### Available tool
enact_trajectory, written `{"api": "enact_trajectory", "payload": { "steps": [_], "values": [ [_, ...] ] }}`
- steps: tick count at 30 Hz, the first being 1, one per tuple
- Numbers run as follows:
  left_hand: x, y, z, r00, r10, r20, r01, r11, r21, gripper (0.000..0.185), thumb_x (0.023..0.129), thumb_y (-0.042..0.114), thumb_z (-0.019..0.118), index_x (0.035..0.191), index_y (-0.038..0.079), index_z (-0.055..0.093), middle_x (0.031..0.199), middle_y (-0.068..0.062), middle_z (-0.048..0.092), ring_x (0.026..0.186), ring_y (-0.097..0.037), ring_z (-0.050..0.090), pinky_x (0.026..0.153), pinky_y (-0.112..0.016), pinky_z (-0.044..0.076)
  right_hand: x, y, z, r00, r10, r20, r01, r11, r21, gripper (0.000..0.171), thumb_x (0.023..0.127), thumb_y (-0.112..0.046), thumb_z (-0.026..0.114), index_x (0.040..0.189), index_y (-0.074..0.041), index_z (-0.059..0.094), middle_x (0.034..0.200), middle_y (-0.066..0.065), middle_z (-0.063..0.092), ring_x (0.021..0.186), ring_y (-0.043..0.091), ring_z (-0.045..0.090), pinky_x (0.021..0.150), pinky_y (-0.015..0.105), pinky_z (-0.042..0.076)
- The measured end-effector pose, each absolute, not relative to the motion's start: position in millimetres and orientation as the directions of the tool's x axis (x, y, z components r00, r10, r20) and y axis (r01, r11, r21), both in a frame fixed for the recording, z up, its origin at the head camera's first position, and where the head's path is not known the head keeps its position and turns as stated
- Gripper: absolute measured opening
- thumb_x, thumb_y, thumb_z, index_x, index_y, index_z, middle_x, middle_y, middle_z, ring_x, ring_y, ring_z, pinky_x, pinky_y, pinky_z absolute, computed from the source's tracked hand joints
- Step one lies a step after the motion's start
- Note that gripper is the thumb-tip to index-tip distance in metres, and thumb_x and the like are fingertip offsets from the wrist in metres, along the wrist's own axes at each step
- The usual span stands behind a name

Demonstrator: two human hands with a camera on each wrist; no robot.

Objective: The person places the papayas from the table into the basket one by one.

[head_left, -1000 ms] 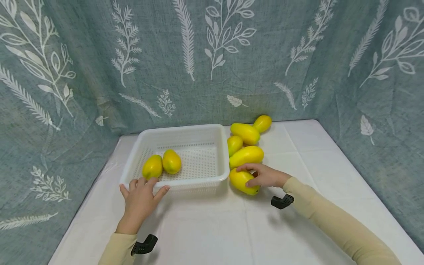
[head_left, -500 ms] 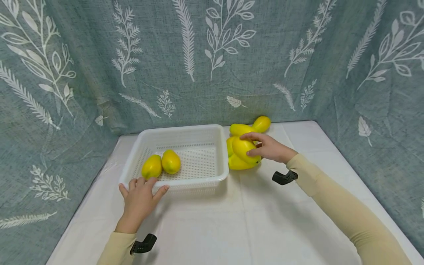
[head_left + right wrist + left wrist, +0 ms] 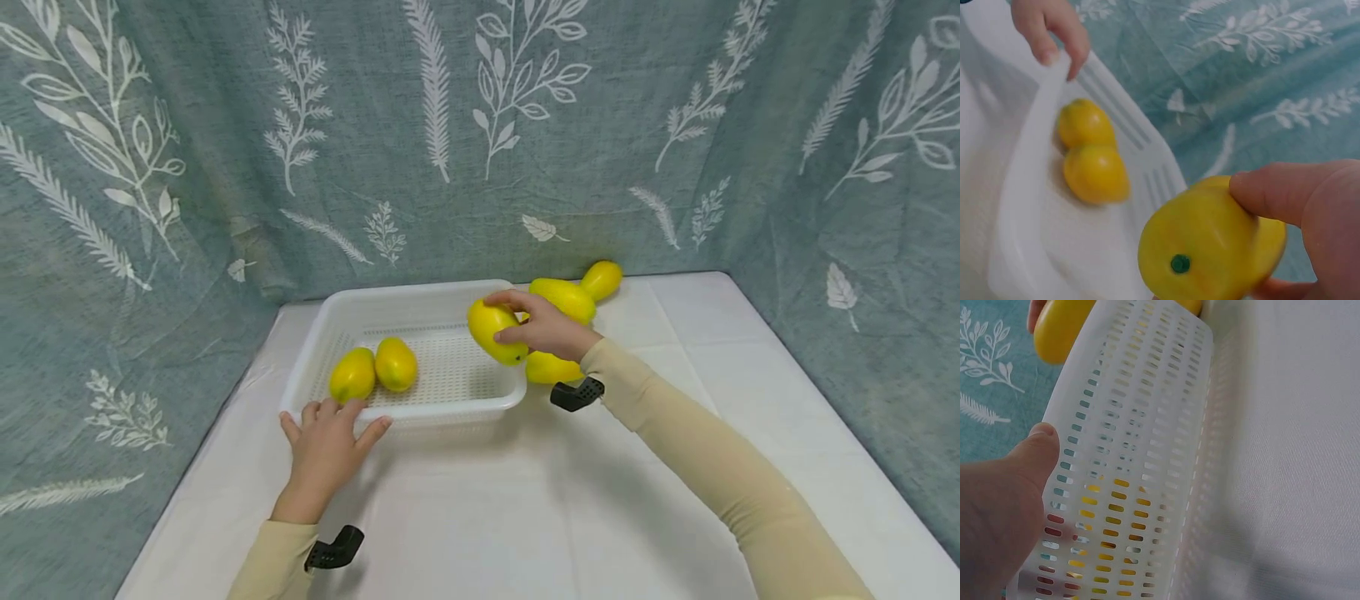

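My right hand (image 3: 543,323) grips a yellow mango (image 3: 495,333) above the right rim of the white plastic basket (image 3: 427,412). In the right wrist view this mango (image 3: 1194,244) shows its green stem end, with my thumb (image 3: 1272,190) pressed along its side. My left hand (image 3: 324,450) holds the basket's near rim at the left corner, thumb outside and fingers over the inside. The left wrist view has the thumb (image 3: 1038,447) against the slotted wall. Inside the basket, two mangoes (image 3: 352,375) lie side by side near my left fingers.
Right of the basket, several more mangoes lie on the white cloth, including a long one (image 3: 562,298), a smaller one (image 3: 602,281) at the back and one (image 3: 553,368) partly behind my right hand. A leaf-patterned curtain (image 3: 465,167) hangs behind the table (image 3: 480,517).
My right hand has lifted the nearest mango off the cloth and carried it up and left, past the other mangoes to the basket's right rim. The left hand has kept its place.
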State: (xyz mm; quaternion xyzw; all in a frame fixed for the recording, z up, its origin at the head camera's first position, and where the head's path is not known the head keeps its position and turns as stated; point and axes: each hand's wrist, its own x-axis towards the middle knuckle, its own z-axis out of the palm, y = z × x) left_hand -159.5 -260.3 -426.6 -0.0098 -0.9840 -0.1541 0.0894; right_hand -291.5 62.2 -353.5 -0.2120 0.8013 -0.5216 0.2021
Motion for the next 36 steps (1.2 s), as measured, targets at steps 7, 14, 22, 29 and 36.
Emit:
{"api": "enact_trajectory", "payload": {
  "steps": [7,14,22,29,36],
  "values": [
    [-158,-259,-424,-0.984,-0.007,0.18,0.047,0.955,0.293,0.055,0.097,0.046,0.066,0.129,0.001,0.065,0.126,-0.035,0.059,0.128,-0.062,0.041,0.105,-0.088,0.005,-288,21,-372,-0.81,-0.571,-0.136,-0.1,0.363,-0.926,0.056,0.098,-0.012,0.065,0.151,-0.022,0.048,0.16,0.005,0.037,0.132,0.029,0.05,0.097,0.039,0.055],
    [-159,-258,-425,-0.979,-0.012,0.202,0.046,0.958,0.282,0.054,0.097,0.045,0.067,0.127,0.001,0.066,0.124,-0.035,0.06,0.127,-0.061,0.043,0.106,-0.087,0.007,-287,-6,-385,-0.816,-0.554,-0.165,-0.08,0.391,-0.917,0.055,0.097,-0.015,0.068,0.148,-0.024,0.051,0.154,0.01,0.044,0.126,0.029,0.052,0.09,0.036,0.056],
    [-159,-259,-427,-0.981,-0.022,0.193,0.034,0.959,0.28,0.054,0.097,0.046,0.066,0.128,0.001,0.066,0.126,-0.035,0.059,0.128,-0.061,0.042,0.106,-0.087,0.006,-283,-22,-396,-0.818,-0.538,-0.203,-0.046,0.413,-0.91,0.054,0.098,-0.016,0.068,0.148,-0.023,0.052,0.157,0.012,0.041,0.125,0.028,0.053,0.088,0.037,0.057],
    [-159,-260,-428,-0.981,-0.022,0.193,0.032,0.961,0.273,0.054,0.097,0.046,0.066,0.128,0.001,0.066,0.125,-0.034,0.059,0.128,-0.061,0.042,0.106,-0.087,0.007,-281,-34,-408,-0.822,-0.502,-0.269,-0.023,0.501,-0.865,0.057,0.095,-0.015,0.071,0.148,-0.024,0.053,0.16,0.012,0.041,0.108,0.026,0.055,0.069,0.029,0.052],
    [-159,-260,-428,-0.977,-0.019,0.211,0.041,0.96,0.275,0.055,0.096,0.045,0.068,0.127,0.0,0.066,0.124,-0.035,0.06,0.126,-0.061,0.044,0.105,-0.088,0.008,-278,-38,-408,-0.805,-0.513,-0.298,-0.035,0.543,-0.839,0.06,0.094,-0.013,0.07,0.15,-0.021,0.051,0.163,0.019,0.035,0.121,0.029,0.055,0.085,0.037,0.057]
  ]
}}
